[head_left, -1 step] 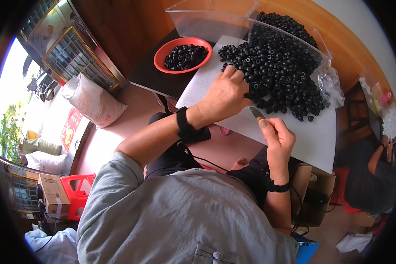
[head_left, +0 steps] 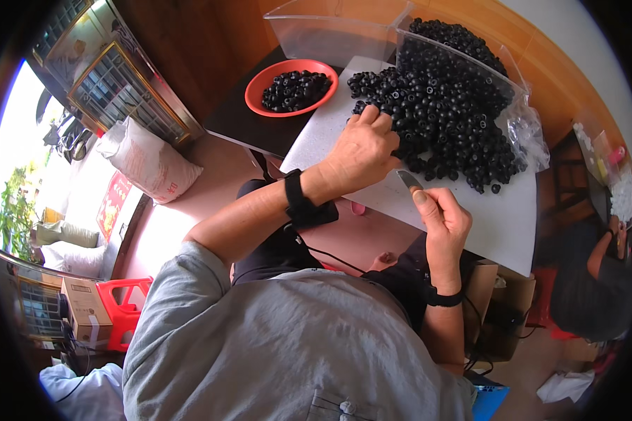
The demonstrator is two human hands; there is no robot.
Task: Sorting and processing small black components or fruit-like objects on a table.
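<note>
My right hand (head_left: pixel 442 217) is closed round a small knife, its short grey blade (head_left: pixel 409 180) pointing up and left past my thumb. Just left of the blade tip is my left hand (head_left: pixel 361 149), fingers curled and closed at the near-left edge of a heap of small round black hollow parts (head_left: pixel 446 112). Whatever the left fingers pinch is hidden behind the hand. The heap spreads over a white board (head_left: pixel 498 231) and runs back into a clear plastic bin (head_left: pixel 463 52). More black parts lie in an orange-red bowl (head_left: pixel 256 105) at the far left.
An empty-looking clear bin (head_left: pixel 330 38) stands behind the bowl on a dark table (head_left: pixel 239 126). A crumpled clear bag (head_left: pixel 530 137) hangs by the board's right edge. Below is an open cardboard box (head_left: pixel 519 288). Another person (head_left: pixel 590 288) sits at the far right.
My left hand and wristband have shifted very slightly. The right hand, the knife and the heap look the same.
</note>
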